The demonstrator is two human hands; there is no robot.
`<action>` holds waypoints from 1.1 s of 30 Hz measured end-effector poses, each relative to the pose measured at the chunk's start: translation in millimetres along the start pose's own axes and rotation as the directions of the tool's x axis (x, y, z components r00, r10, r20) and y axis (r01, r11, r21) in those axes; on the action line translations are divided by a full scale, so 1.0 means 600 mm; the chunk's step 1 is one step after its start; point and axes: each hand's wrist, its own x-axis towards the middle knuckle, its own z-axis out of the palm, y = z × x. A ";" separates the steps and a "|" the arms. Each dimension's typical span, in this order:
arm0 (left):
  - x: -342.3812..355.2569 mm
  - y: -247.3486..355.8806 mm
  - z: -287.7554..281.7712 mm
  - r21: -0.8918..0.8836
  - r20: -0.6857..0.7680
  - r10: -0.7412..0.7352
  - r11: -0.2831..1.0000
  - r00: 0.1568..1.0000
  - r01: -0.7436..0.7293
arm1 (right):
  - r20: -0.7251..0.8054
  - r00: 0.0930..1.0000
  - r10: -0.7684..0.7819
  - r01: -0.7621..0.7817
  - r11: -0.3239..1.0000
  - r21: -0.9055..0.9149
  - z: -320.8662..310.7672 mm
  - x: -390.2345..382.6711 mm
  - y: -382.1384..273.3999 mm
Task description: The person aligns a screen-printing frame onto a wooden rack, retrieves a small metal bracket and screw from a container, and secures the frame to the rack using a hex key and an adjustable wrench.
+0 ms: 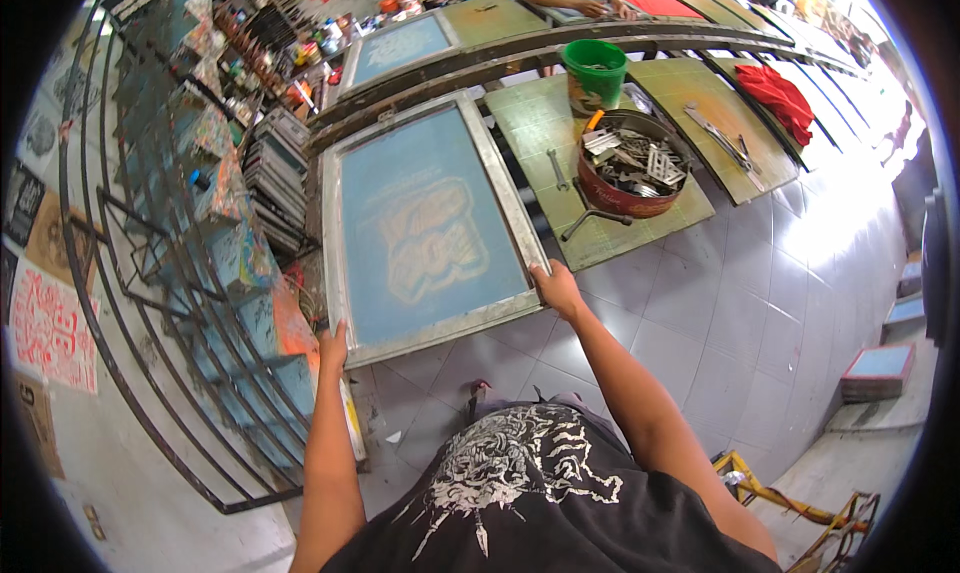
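A large screen printing frame [440, 325] lies in front of me, with blue mesh and a pale design in its middle. My left hand [333, 347] grips the near left corner of its worn light-coloured border. At the near right corner, my right hand [556, 287] is closed on the border, thumb on top. The far end of the frame reaches the long dark rail of the printing table. Both forearms stretch forward, and the undersides of the fingers are hidden by the frame.
Right of the frame, a greenish board [640, 235] bears a round red tin [630, 201] of metal parts, a green bucket [594, 73] and a wrench [557, 170]. A red cloth [778, 101] lies farther right. Metal railing [150, 343] runs along the left. Another person's hands [605, 9] work across the table.
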 end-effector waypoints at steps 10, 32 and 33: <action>-0.036 0.051 -0.019 -0.203 0.028 -0.081 0.975 0.996 0.085 | -0.131 0.991 -0.012 0.002 0.997 -0.074 0.010 0.014 -0.002; -0.033 0.060 -0.021 -0.185 0.128 -0.101 0.975 0.987 0.124 | -0.048 0.987 0.152 -0.145 0.981 0.126 -0.003 0.010 0.010; -0.028 0.046 -0.017 -0.178 0.124 -0.083 0.978 0.989 0.105 | -0.039 0.982 0.184 -0.176 0.973 0.148 0.000 0.011 0.006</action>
